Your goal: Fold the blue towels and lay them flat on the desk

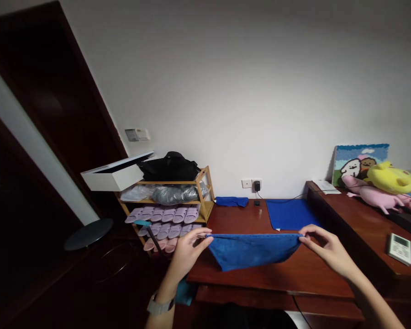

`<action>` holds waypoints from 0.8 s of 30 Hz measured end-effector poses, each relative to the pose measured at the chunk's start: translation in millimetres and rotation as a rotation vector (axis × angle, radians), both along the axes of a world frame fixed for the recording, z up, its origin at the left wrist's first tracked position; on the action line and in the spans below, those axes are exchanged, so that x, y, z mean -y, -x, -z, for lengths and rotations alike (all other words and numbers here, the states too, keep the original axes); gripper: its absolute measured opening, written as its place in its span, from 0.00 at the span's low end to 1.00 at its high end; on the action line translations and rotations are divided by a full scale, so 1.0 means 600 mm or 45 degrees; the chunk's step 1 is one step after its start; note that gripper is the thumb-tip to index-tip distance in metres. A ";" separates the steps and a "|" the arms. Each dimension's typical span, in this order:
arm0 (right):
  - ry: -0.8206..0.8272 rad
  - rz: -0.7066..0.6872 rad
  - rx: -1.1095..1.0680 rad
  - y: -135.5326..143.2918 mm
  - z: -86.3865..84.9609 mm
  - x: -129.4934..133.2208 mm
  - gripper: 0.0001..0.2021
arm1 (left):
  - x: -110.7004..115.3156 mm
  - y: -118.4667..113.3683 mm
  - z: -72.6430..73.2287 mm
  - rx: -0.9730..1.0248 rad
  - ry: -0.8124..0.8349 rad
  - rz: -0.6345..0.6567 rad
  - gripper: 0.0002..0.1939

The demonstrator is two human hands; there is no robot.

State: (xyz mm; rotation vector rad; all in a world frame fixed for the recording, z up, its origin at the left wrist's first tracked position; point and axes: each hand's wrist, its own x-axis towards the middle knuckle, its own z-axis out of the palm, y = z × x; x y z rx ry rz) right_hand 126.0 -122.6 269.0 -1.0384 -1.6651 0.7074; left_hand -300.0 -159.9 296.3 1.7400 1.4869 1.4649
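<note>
Cloth (253,251) of plain blue hangs stretched between the left hand (192,242) and the right hand (324,244), each pinching one upper corner between thumb and fingers, above the near part of a reddish-brown wooden desk (233,222). To the right, a white calculator (400,249) lies on a raised surface. Farther off, a flat blue cloth (291,217) lies on the desk's far right and a folded blue cloth (231,201) on its far left, beside a wooden shoe rack (207,211).
</note>
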 end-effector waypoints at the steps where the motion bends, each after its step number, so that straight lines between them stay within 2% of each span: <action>1: -0.013 0.024 -0.016 0.000 -0.004 0.002 0.19 | 0.001 -0.002 -0.004 0.021 0.004 -0.003 0.17; 4: -0.081 0.078 -0.022 0.004 -0.004 -0.007 0.19 | -0.010 -0.006 -0.002 0.070 0.001 -0.026 0.19; 6: -0.133 0.088 0.029 0.009 0.012 -0.025 0.18 | -0.033 -0.005 0.016 0.092 -0.017 -0.029 0.19; 9: -0.181 0.063 0.148 0.020 0.059 -0.075 0.15 | -0.092 0.004 0.072 0.076 -0.020 -0.009 0.18; 13: -0.107 0.038 0.365 0.050 0.143 -0.198 0.14 | -0.218 0.016 0.163 -0.115 0.029 -0.050 0.18; 16: 0.081 0.181 0.576 0.092 0.198 -0.301 0.13 | -0.317 0.010 0.218 -0.216 0.050 -0.137 0.17; 18: 0.176 0.288 0.646 0.123 0.231 -0.342 0.15 | -0.359 -0.003 0.252 -0.278 0.053 -0.195 0.15; 19: 0.214 0.335 0.668 0.139 0.248 -0.348 0.17 | -0.368 -0.013 0.272 -0.317 0.055 -0.212 0.15; 21: 0.291 0.410 0.725 0.169 0.291 -0.330 0.19 | -0.363 -0.033 0.319 -0.402 0.067 -0.193 0.13; 24: 0.360 0.411 0.812 0.215 0.377 -0.248 0.20 | -0.319 -0.058 0.406 -0.541 0.081 -0.048 0.13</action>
